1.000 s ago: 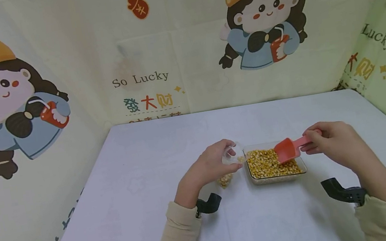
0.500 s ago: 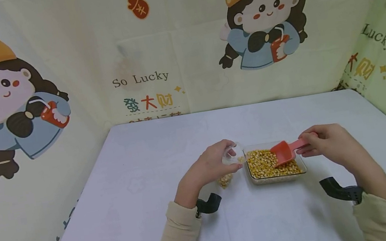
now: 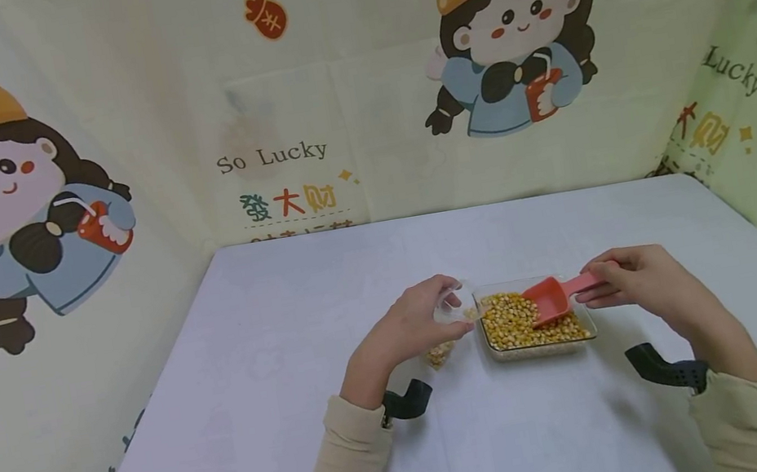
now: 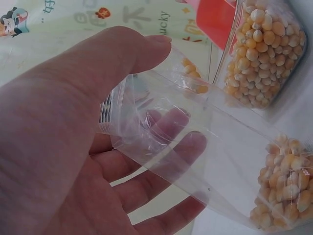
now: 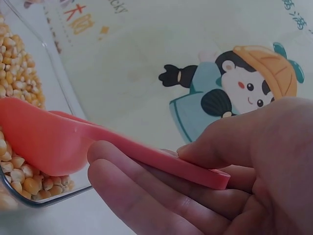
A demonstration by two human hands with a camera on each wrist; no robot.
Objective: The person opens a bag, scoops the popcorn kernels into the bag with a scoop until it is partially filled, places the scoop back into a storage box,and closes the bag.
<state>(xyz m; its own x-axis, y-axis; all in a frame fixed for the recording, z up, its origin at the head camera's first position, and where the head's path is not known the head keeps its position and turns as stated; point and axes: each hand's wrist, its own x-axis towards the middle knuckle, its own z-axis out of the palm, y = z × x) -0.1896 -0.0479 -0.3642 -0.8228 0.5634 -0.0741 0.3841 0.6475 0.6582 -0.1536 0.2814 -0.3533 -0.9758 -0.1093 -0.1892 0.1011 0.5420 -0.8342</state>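
My left hand (image 3: 410, 320) holds a clear plastic bag (image 4: 225, 142) by its top, thumb on one side and fingers behind the film. The mouth of the bag is spread, and corn kernels (image 4: 286, 186) fill its bottom end. Just right of it stands a clear rectangular container (image 3: 534, 352) of yellow corn kernels (image 3: 507, 320). Between thumb and fingers, my right hand (image 3: 642, 281) pinches the handle of a pink-red scoop (image 3: 550, 300). The scoop's blade is tilted down into the kernels, its front edge buried among them.
A white table (image 3: 280, 367) lies under everything. Behind and beside it hang cloth walls (image 3: 365, 106) printed with cartoon figures. Each wrist wears a black camera mount, such as the right mount (image 3: 667, 369).
The right hand has shifted left and slightly down, bringing the scoop further across and into the kernels. The left hand and bag have stayed nearly still.
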